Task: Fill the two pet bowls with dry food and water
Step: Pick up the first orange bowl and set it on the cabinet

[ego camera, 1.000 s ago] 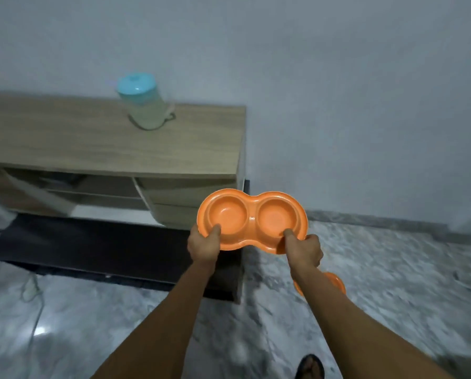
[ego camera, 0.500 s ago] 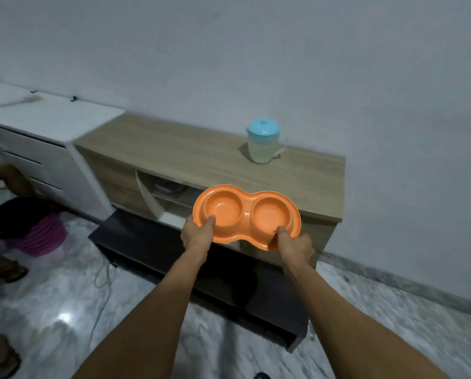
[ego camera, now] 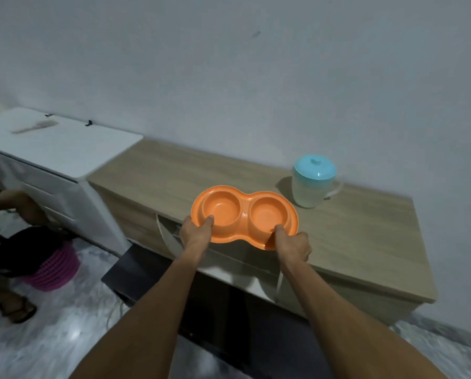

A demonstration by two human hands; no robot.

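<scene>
At the centre of the frame, the orange double bowl (ego camera: 244, 214) is held level over the front edge of the wooden cabinet (ego camera: 365, 236). The left hand (ego camera: 196, 236) pinches its near left rim and the right hand (ego camera: 293, 246) its near right rim, thumbs inside both empty wells. A blue-lidded jug (ego camera: 312, 184) stands on the cabinet, right of centre, just behind the bowl.

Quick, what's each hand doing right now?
Left hand: holding the orange double bowl by its near rim.
Right hand: holding the same bowl's near rim.
</scene>
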